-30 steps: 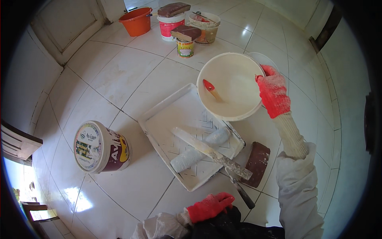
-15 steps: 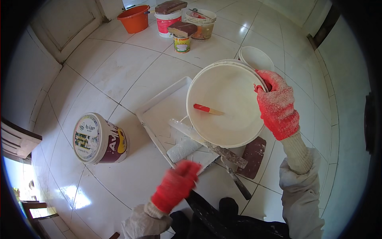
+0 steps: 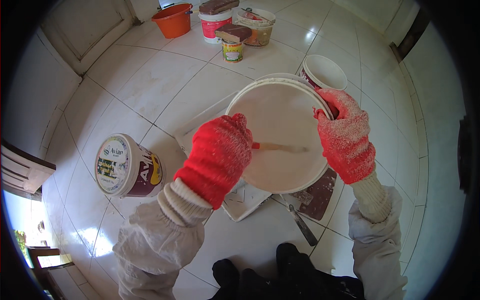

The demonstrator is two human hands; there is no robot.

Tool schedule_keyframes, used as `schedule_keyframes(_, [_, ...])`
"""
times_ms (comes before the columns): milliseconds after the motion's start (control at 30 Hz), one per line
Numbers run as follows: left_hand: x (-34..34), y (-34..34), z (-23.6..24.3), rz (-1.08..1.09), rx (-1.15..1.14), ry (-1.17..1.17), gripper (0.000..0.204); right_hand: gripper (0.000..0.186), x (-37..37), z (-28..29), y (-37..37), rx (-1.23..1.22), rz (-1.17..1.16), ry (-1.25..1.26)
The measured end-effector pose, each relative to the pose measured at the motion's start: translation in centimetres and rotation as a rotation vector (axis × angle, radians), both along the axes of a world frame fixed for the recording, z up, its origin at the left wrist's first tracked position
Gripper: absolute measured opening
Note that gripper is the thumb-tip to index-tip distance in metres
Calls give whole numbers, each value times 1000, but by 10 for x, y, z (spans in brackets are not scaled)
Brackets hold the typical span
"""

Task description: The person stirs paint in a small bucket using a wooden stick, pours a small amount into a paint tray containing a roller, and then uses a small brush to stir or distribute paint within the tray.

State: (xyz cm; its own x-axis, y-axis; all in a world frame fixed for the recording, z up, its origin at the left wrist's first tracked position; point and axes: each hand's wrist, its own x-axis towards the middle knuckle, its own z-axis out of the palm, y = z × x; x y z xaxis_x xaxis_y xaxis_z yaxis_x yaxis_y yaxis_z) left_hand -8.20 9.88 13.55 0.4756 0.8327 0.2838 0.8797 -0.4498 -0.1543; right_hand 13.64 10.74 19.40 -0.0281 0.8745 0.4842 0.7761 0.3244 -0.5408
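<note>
The white paint bucket (image 3: 280, 145) is lifted above the floor, its rim pinched at the far right edge by the right hand (image 3: 345, 137) in a red knit glove, fingers curled over the lip. Inside, a paint-coated stirring stick (image 3: 280, 148) with a red handle lies across the white paint; the left hand (image 3: 220, 155), also red-gloved, is closed around that handle at the bucket's near-left side. To stir well, the right hand should keep the rim level and steady while the left sweeps the stick low and slow, so nothing slops over the lip. Beneath the left hand sits a white paint tray (image 3: 245, 197); below the right wrist, a scraper (image 3: 302, 225) lies beside a brown sanding block (image 3: 320, 192). Left of the left forearm, a sealed paint can (image 3: 125, 167) lies on its side on the white tiled floor (image 3: 150, 80).
</note>
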Motion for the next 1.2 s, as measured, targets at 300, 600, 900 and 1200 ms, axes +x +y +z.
schedule_keyframes(300, [22, 2, 18, 30, -390, 332, 25, 26, 0, 0, -9, -35, 39, 17])
schedule_keyframes(600, [19, -2, 13, -29, -322, 324, 21, 29, -2, -3, -15, 30, 102, -16])
schedule_keyframes(900, [8, 1, 15, -60, -82, 188, 9, 29, 5, -10, -13, 60, 95, -66])
schedule_keyframes(1200, [-21, -17, 32, -1, 72, 20, 9, 28, 4, -9, -16, 225, 88, -214])
